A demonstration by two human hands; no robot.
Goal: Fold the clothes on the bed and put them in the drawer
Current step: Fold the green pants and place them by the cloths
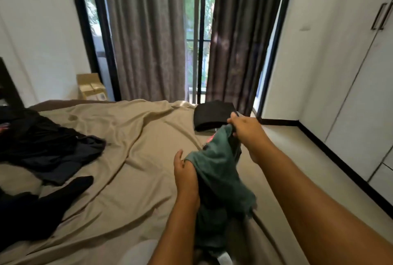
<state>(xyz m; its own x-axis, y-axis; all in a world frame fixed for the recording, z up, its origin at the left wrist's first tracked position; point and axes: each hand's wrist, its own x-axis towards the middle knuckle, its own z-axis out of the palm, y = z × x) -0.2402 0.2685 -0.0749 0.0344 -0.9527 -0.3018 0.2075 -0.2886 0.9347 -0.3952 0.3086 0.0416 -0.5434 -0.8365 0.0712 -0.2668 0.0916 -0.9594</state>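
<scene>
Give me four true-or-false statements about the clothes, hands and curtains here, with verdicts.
1. The left hand and the right hand both hold the green garment. True.
2. The folded black garment lies on the floor. False: it lies on the bed, at its far right corner.
3. A heap of dark clothes lies unfolded on the bed's left side. True.
4. The curtains are drawn fully shut. False: a gap between them shows window bars and greenery.

This is a home bedroom. A bed (138,158) with a rumpled beige sheet fills it. Grey curtains (146,35) and white wardrobe doors (361,98) stand around.
</scene>
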